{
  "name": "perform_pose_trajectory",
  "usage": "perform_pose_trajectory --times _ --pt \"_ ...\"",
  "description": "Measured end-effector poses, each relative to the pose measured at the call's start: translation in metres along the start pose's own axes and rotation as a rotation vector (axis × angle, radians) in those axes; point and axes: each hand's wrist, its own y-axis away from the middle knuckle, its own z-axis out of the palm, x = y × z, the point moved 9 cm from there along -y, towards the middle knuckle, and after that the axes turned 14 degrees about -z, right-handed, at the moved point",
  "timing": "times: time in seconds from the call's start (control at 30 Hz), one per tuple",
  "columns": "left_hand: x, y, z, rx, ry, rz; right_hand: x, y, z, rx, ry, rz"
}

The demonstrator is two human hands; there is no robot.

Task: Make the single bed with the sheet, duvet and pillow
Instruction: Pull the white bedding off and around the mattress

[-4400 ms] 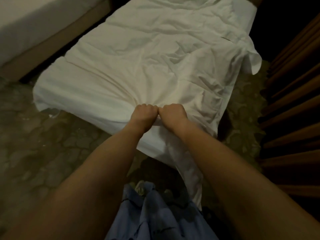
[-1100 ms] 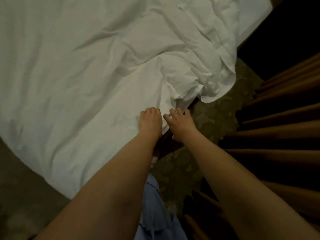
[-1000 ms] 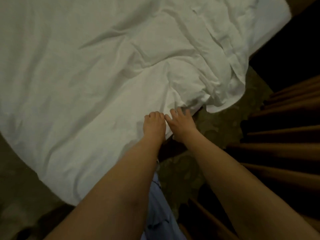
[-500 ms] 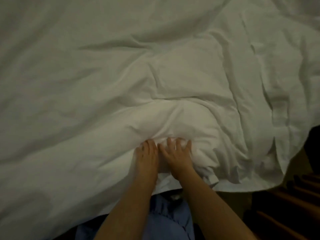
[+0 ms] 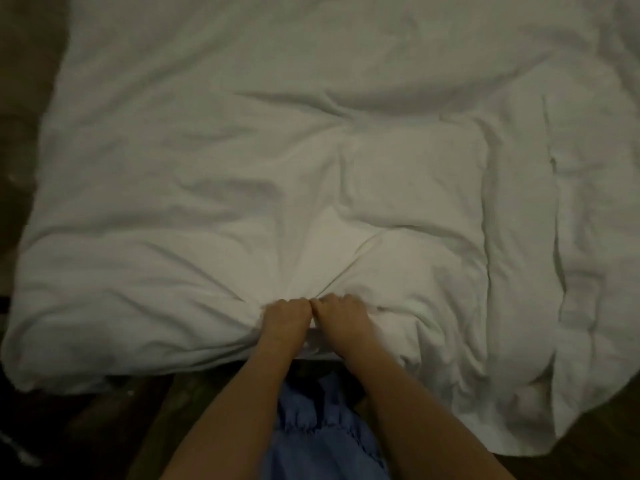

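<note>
A white, wrinkled duvet (image 5: pixel 311 150) covers the bed and fills most of the head view. Its near edge hangs over the bed's foot, and its right corner (image 5: pixel 588 393) droops lower than the left. My left hand (image 5: pixel 285 320) and my right hand (image 5: pixel 341 317) sit side by side at the middle of the near edge. Both have their fingers curled into the fabric, and creases fan out from the grip. No pillow is in view, and the sheet is hidden under the duvet.
Dark floor (image 5: pixel 69 438) shows below the bed's near edge and along the left side (image 5: pixel 20 98). My blue garment (image 5: pixel 322 441) hangs between my forearms, close against the bed.
The view has shifted from the bed's right corner to the middle of its near edge. My hands went from flat, fingers spread on the fabric, to curled fists bunching it.
</note>
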Motion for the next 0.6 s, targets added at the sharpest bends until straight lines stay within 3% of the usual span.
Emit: perform_pose_trajectory --times 0.17,0.43,0.6 --pt "-0.014 0.051 -0.030 0.089 0.014 -0.088 -0.027 0.043 -0.032 0.072 0.005 -0.070" --pt "-0.010 0.122 -0.014 0.062 -0.015 -0.061 -0.070 0.109 -0.027 0.090 0.023 -0.056" --pt "-0.017 0.156 -0.040 0.205 0.026 -0.057 -0.085 0.135 -0.047 0.100 0.073 -0.031"
